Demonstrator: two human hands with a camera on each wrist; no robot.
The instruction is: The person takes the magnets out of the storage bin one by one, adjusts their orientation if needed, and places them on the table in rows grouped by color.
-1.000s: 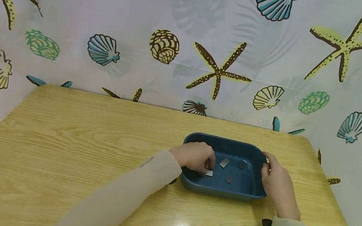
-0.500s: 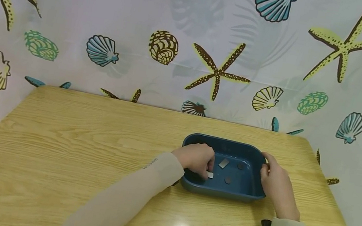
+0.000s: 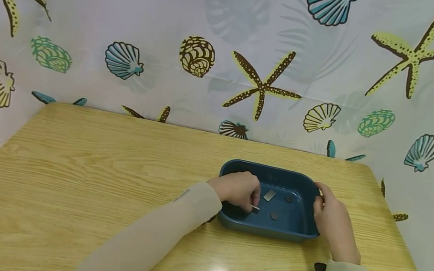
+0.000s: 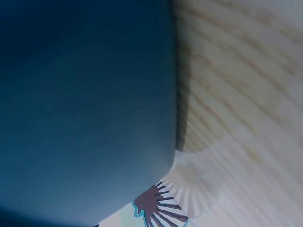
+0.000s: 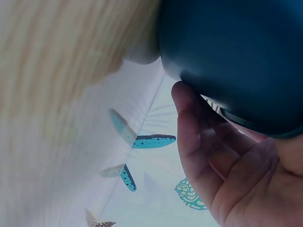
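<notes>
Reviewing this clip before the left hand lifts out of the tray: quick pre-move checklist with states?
1. Left hand has the small silver plate pinched at its fingertips: ok, the piece shows tilted at the fingers.
2. Right hand steadies the blue tray at its right end: ok, fingers curl around the rim.
3. Tray sits flat on the table: ok.
4. Other pieces lie apart from the pinch: ok, the second silver plate and two dark discs rest on the tray floor to the right.
5. Grip firm enough to lift: cannot tell; the wrist views show only the tray's outside.
</notes>
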